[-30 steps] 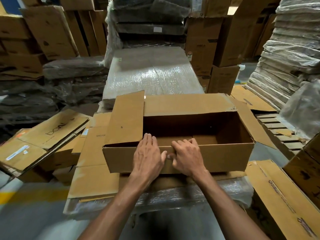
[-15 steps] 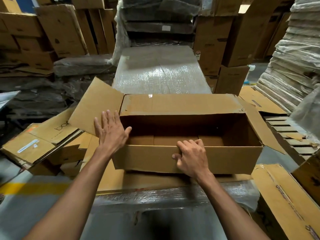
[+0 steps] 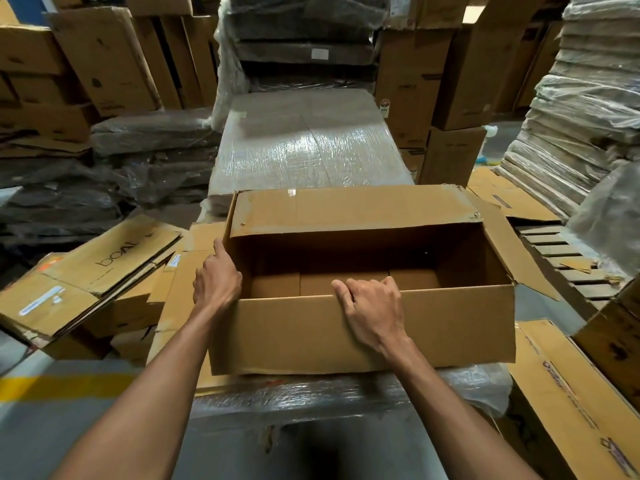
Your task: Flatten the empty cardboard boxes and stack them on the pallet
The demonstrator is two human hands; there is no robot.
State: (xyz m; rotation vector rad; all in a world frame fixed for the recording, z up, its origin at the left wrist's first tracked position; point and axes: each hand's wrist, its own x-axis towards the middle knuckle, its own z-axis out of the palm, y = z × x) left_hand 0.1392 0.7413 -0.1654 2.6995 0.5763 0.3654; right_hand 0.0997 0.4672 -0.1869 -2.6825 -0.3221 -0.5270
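Against the box [image 3: 294,334] wall, left hand [image 3: 216,282] now presses flat; right hand [image 3: 372,306] grips rim.

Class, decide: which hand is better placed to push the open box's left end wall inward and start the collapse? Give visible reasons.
Left. The left hand rests against the box at its left end wall. The right hand is hooked over the near wall's rim mid-length, likely better for steadying.
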